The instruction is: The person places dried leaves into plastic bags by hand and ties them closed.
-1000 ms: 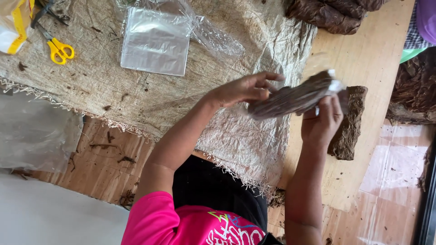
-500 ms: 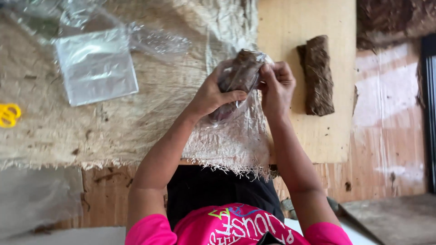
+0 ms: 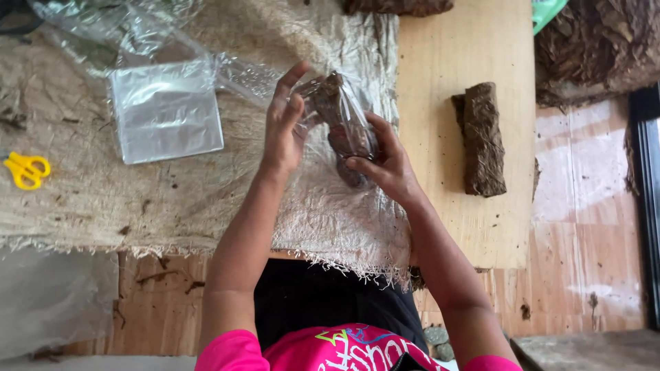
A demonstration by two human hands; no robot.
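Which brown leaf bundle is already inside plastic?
The brown bundle held between the left hand and right hand, in clear plastic. The bundle on the wooden board lies bare, untouched.

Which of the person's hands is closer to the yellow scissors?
Left. The left hand is on the bagged brown bundle, on the side facing the yellow scissors; the right hand grips the bundle's far side.

Bright pink short sleeves, printed lettering, black lower garment, bare forearms
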